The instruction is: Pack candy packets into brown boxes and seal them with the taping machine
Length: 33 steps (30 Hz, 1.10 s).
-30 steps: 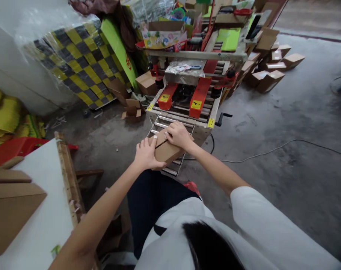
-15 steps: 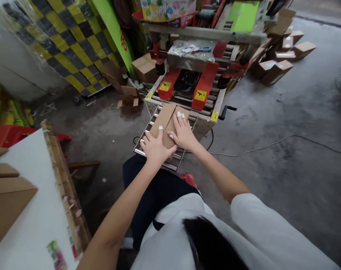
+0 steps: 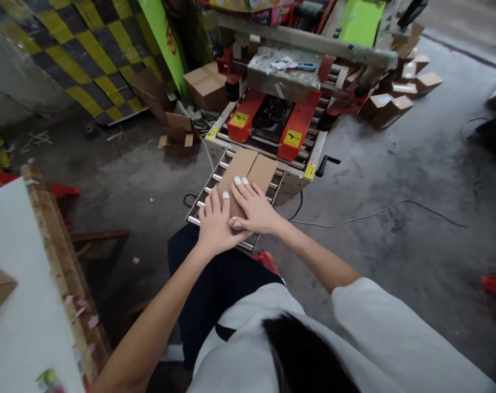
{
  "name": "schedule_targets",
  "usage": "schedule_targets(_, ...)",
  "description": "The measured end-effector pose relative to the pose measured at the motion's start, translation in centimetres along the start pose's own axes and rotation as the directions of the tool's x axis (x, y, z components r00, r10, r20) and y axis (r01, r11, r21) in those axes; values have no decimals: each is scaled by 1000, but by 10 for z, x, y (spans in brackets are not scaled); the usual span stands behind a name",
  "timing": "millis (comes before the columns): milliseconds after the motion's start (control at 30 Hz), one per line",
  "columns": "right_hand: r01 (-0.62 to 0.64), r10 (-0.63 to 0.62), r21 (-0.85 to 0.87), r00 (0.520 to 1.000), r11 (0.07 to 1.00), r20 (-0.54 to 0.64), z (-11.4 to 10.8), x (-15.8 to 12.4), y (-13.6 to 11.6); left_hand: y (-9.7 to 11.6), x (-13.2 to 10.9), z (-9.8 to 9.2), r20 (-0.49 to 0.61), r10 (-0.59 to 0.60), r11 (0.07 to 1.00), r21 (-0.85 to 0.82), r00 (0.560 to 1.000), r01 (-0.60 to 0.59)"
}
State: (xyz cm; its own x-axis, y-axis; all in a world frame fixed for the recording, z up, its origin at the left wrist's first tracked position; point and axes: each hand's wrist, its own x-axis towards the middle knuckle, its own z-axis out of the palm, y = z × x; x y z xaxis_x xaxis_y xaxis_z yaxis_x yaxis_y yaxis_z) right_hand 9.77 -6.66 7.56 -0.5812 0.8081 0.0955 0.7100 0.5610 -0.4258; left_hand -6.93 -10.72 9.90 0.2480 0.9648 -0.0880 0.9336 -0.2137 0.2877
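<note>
cardboard box [image 3: 250, 169] lay flaps-closed on the roller conveyor [image 3: 209, 188], just before the red guides [image 3: 291, 128] — left hand [image 3: 215, 224] and right hand [image 3: 254, 207] side by side, pressed flat on its near end.

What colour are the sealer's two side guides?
Orange-red side guides, each with a yellow label; head view.

even daylight, soft shadows, warped blurry edges

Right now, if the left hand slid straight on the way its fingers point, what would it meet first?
The left hand lies flat on the cardboard box; past its top, probably the gap between the machine's orange guides, though depth is hard to judge.
</note>
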Motion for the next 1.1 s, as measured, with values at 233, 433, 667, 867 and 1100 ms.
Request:
schedule_targets(233, -27, 27, 17, 1000, 999, -5, 7, -10, -33, -69, -18, 3, 111, 226, 895, -416, 968, -161)
schedule_targets(433, 46, -44, -72, 999, 996, 27, 3, -7, -19, -67, -14, 16, -35, 48, 549, -834, 998, -56)
schedule_targets(667, -56, 67, -197, 997, 979, 49, -42, 76, 94, -57, -30, 37, -8, -369, 286, -952, 930, 105)
schedule_targets(867, -216, 189, -200, 971, 956, -149, -74, 112, 128, -70, -131, 37, 10, -580, 183, -973, 814, 142)
schedule_targets(1100, -2, 15, 73, 984, 997, -175, 86, 17, 55, -140, -294, -52, -653, -741, 638, -611, 156, 468)
